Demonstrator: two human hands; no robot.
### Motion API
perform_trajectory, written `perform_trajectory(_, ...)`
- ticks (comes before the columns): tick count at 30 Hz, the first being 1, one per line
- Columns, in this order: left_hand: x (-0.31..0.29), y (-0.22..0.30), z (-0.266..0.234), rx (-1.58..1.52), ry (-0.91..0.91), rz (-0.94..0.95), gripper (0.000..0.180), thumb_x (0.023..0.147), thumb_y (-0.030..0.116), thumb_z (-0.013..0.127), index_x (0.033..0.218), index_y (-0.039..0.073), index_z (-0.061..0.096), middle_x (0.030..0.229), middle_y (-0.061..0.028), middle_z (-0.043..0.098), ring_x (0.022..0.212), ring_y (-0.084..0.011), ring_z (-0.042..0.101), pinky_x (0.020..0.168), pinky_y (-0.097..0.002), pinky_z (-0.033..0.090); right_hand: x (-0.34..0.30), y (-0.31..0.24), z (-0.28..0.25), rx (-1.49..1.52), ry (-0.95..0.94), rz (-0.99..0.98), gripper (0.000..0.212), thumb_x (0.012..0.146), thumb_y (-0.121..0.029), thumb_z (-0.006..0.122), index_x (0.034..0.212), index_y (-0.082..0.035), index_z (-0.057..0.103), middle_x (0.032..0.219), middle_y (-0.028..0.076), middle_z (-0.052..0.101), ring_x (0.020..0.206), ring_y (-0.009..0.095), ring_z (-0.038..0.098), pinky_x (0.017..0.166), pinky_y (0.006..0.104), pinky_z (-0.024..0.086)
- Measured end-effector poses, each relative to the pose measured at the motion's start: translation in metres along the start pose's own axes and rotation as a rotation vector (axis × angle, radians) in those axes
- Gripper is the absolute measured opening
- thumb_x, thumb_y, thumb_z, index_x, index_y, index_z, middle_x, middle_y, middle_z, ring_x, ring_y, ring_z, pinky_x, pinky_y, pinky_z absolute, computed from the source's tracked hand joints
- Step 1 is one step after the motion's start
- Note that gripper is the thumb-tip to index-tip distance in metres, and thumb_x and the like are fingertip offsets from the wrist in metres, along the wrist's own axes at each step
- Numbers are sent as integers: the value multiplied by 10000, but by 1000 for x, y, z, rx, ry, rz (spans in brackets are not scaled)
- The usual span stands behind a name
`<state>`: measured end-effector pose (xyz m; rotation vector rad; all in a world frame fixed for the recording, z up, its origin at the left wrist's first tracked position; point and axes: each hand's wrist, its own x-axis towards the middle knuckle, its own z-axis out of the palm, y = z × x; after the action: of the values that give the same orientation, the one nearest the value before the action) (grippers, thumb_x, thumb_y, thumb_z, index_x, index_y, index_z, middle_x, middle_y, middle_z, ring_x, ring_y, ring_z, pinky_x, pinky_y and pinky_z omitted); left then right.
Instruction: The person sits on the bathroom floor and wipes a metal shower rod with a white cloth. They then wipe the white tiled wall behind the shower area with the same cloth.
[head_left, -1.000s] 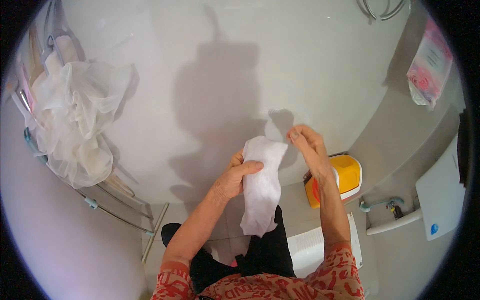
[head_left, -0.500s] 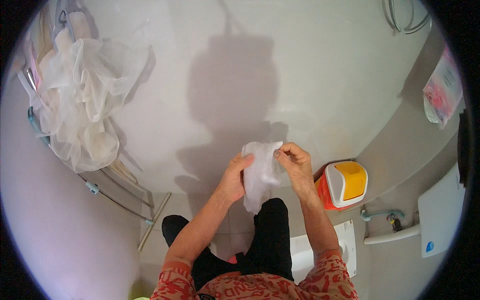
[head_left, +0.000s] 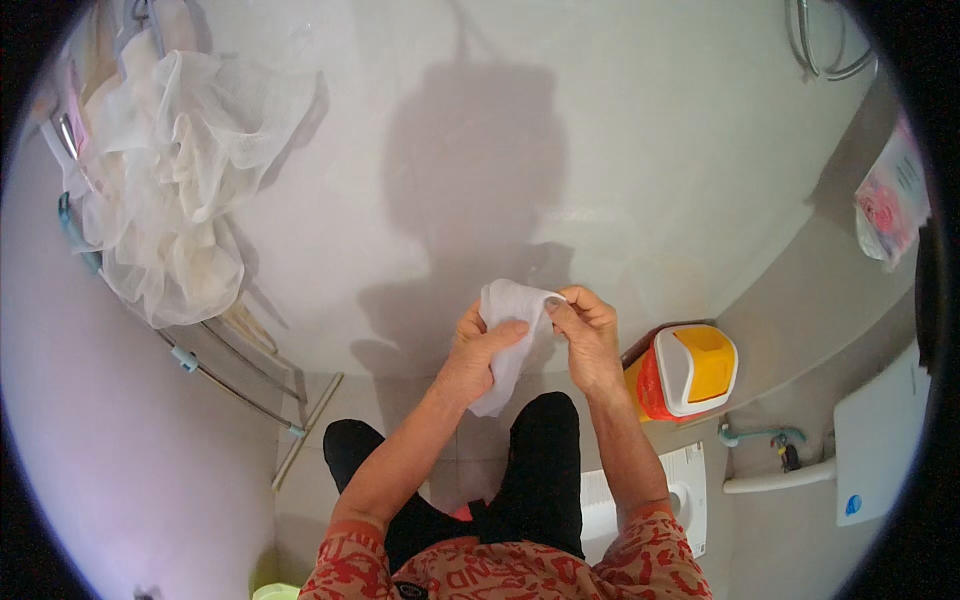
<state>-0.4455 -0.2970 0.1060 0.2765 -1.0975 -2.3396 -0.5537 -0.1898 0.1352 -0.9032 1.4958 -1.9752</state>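
Note:
A thin, soft white cloth (head_left: 512, 300) hangs between my two hands in front of my body. My left hand (head_left: 480, 350) grips it from the left, with the thumb lying across its front. At the cloth's upper right edge, my right hand (head_left: 588, 330) pinches it between thumb and fingers. The lower end of the cloth droops below my left hand. Whether it is a sock or a flat piece of cloth, I cannot tell.
Sheer white netting (head_left: 190, 170) hangs at the left wall above a long-handled floor squeegee (head_left: 240, 398). To the right stand a white-and-yellow bin (head_left: 700, 370) with a red liner, a squat toilet (head_left: 690, 490) and a white cistern (head_left: 880, 440). A pink-and-white packet (head_left: 890, 205) hangs on the right wall.
My left thumb has moved right, across the cloth. The cloth is folded narrower, and its lower end has shifted left. My right hand still pinches its upper corner.

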Motion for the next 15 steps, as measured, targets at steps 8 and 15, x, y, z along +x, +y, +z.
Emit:
perform_trajectory(8,-7,20,-9,-317,103,22,434,754,44,648,1150,136,496,1060,-59,581,987,-204,570,862,-389,475,8,-11,-23,-121,134,-358,107,912,-119,536,826,-64,566,746,-60,533,697,35,436,650,193,351)
perform_trajectory(15,-10,43,-15,424,-44,141,396,760,19,654,1119,159,559,956,-12,561,904,-171,551,802,-309,471,20,-16,-29,-67,225,-363,212,956,-202,492,772,-97,498,639,-86,392,574,0,319,482,197,269)
